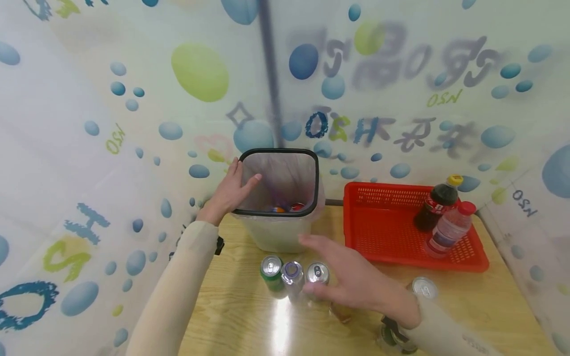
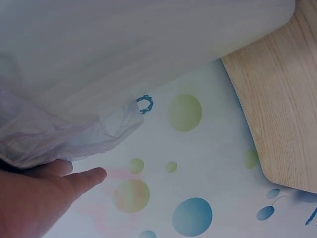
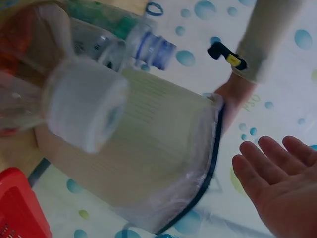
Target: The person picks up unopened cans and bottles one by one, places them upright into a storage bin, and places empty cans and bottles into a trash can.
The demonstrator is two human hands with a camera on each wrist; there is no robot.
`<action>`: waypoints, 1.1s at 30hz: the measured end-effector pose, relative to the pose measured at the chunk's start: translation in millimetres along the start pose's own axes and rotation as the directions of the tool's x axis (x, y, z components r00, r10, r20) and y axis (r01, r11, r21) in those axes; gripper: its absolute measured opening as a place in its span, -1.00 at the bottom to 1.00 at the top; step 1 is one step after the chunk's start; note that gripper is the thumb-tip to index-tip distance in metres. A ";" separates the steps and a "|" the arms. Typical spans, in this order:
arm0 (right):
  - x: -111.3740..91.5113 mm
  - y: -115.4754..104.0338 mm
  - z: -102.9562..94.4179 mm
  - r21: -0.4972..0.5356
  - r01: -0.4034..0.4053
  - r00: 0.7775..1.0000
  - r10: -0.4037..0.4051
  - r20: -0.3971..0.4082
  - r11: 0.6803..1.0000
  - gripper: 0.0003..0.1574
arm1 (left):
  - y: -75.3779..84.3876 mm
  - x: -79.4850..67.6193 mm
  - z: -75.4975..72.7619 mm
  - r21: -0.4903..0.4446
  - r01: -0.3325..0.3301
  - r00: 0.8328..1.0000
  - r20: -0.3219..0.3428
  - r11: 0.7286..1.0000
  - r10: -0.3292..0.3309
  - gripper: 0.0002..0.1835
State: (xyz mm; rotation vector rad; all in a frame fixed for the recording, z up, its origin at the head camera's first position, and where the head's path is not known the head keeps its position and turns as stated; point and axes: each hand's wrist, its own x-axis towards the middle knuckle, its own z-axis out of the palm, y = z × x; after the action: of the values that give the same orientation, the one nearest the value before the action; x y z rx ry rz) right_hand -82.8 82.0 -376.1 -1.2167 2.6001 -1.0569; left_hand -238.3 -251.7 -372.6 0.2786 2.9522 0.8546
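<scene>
A pale trash bin (image 1: 278, 232) with a black rim and clear liner stands against the wall. My left hand (image 1: 227, 193) holds its left rim, thumb over the opening and fingers outside; the left wrist view shows fingertips against the liner (image 2: 74, 134). My right hand (image 1: 352, 272), blurred, hangs over the table with fingers extended, palm bare in the right wrist view. Near it, in front of the bin, stand a green can (image 1: 271, 272), an uncapped clear plastic bottle (image 1: 292, 277) and a silver can (image 1: 317, 273). A white-capped clear bottle (image 3: 84, 104) looms close in the right wrist view.
A red plastic basket (image 1: 378, 237) at the right holds a cola bottle (image 1: 436, 205) and a pink-capped bottle (image 1: 450, 230). Another can (image 1: 424, 288) stands right of my right wrist. Red and orange items lie inside the bin. Patterned walls enclose the wooden table (image 1: 231, 316).
</scene>
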 end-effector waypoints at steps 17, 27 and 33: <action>39.3 22.7 36.6 -0.155 -0.105 0.960 0.141 0.241 0.982 0.06 | 2.5 2.1 1.9 0.026 0.004 1.000 0.009 1.000 -0.004 0.12; 68.0 27.5 52.4 -0.301 0.033 0.936 0.076 0.343 0.953 0.01 | -0.8 -1.9 2.2 0.018 0.027 0.999 0.016 0.999 -0.028 0.11; 71.0 35.0 58.4 -0.308 0.039 0.914 0.090 0.395 0.951 -0.10 | -0.5 -1.0 0.9 0.022 0.024 1.000 0.006 0.999 -0.024 0.12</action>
State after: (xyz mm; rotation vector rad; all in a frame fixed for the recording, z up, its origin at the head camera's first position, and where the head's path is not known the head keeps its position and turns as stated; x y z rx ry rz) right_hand -133.7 15.4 -427.5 -1.2880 2.4915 -0.3375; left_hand -237.3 -251.9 -373.6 0.2464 2.9543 0.8167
